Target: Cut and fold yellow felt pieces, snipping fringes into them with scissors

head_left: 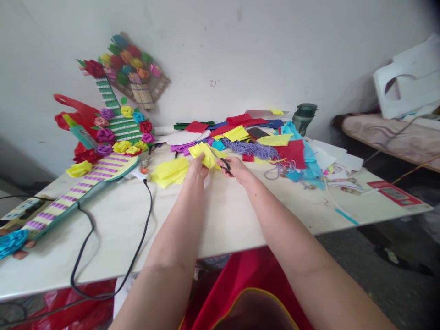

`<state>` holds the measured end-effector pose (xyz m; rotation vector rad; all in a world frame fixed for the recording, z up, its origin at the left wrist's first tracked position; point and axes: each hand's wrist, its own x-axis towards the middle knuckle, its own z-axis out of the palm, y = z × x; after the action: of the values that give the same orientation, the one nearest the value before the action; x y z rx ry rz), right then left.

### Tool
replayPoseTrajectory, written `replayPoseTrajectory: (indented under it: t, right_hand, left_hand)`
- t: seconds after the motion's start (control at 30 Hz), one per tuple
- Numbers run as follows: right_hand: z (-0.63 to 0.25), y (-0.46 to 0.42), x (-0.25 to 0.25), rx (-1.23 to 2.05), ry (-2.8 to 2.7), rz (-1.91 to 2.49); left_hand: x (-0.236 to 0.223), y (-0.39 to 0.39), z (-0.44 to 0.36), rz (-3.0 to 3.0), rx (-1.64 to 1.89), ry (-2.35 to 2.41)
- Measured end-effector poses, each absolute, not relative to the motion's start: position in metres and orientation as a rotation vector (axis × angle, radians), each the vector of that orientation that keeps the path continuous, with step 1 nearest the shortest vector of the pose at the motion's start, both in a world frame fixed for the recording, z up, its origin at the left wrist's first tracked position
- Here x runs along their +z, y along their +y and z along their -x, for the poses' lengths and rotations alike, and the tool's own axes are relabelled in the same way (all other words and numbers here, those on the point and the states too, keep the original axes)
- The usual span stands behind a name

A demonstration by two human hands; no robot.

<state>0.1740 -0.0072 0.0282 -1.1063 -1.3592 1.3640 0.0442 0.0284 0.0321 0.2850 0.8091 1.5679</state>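
Above the middle of the white table, my left hand [200, 167] is closed on a folded piece of yellow crepe paper [206, 155]. A pair of dark-handled scissors [225, 165] sits in my right hand [236, 169], its fingers closed round the handles. The blades point up and left against the yellow paper; whether they are cutting into it is too small to tell. Left of my left hand, more yellow paper [168, 172] lies flat on the table. Purple yarn [254, 148] and sheets of coloured paper lie just beyond my hands.
At left stands a guitar-shaped craft [125, 128] with paper flowers. A glue gun [138, 174] trails a black cord [150, 206] toward the table's front edge. Behind the paper pile is a dark green bottle [304, 115]. Blue paper [314, 160] and scraps cover the right side.
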Motion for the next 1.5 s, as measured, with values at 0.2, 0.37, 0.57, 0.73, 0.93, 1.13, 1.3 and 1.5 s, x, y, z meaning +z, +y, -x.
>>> replayPoseTrajectory:
  t: [0.2,0.37,0.57,0.73,0.93,1.13,1.3,1.5]
  right_hand:
    - [-0.171,-0.008,0.028,1.325,-1.357,1.138]
    - [-0.172,-0.012,0.031,1.396,-1.372,1.133]
    - [-0.177,-0.015,0.035,1.404,-1.387,1.129]
    - [-0.178,-0.015,0.036,1.425,-1.37,1.142]
    - [-0.178,-0.014,0.035,1.43,-1.353,1.131]
    - [-0.178,-0.011,0.032,1.421,-1.333,1.13]
    - [-0.177,-0.007,0.029,1.42,-1.318,1.096]
    - [-0.173,-0.004,0.026,1.392,-1.293,1.116]
  left_hand:
    - [0.033,0.028,-0.044,-0.251,1.586,0.79]
    - [0.035,0.026,-0.044,-0.248,1.564,0.78]
    - [0.035,0.024,-0.046,-0.272,1.561,0.74]
    - [0.033,0.025,-0.046,-0.27,1.55,0.737]
    - [0.031,0.026,-0.046,-0.253,1.539,0.744]
    - [0.032,0.025,-0.047,-0.249,1.55,0.756]
    - [0.033,0.024,-0.047,-0.241,1.54,0.755]
    - [0.034,0.025,-0.046,-0.224,1.549,0.765]
